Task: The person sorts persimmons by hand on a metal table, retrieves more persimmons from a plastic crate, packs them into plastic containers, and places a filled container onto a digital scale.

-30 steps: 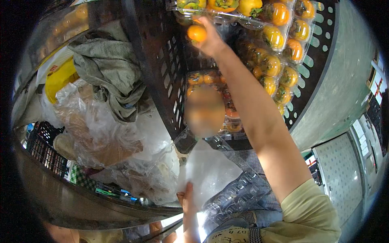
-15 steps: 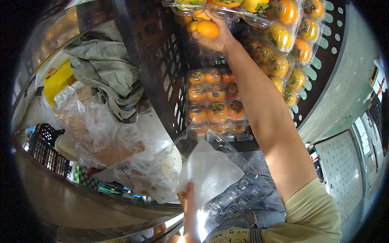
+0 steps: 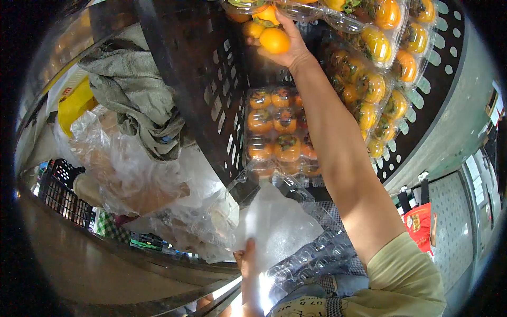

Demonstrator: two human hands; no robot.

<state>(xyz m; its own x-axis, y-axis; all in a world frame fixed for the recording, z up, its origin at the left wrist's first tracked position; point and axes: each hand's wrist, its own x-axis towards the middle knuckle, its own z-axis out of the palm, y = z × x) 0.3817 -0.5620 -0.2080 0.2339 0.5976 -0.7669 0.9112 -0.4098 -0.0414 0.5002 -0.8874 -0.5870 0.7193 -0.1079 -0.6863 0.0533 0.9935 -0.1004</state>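
At the top, my right hand [image 3: 289, 46] is closed around several orange persimmons [image 3: 274, 40], beneath the edge of a clear clamshell pack of persimmons [image 3: 388, 15]. Low in the view, my left hand [image 3: 247, 257] grips a clear plastic clamshell box [image 3: 296, 190] with a white translucent liner sheet [image 3: 280, 227] in it; my thumb lies on the sheet. The moulded cups [image 3: 311, 259] of the box's other half show toward my lap. Just beyond it sits a filled pack of persimmons [image 3: 285, 122], partly hidden by my right forearm.
A black perforated crate [image 3: 211, 90] surrounds the persimmon packs. More packs [image 3: 377, 105] are stacked along its right side. To the left lie a grey-green cloth [image 3: 129, 87] and crumpled clear plastic bags [image 3: 142, 164]. A person in red [image 3: 418, 227] is in the right background.
The persimmons in my right hand have shifted slightly right and turned a little. My left hand keeps its hold on the box. A person in red has appeared at the right.
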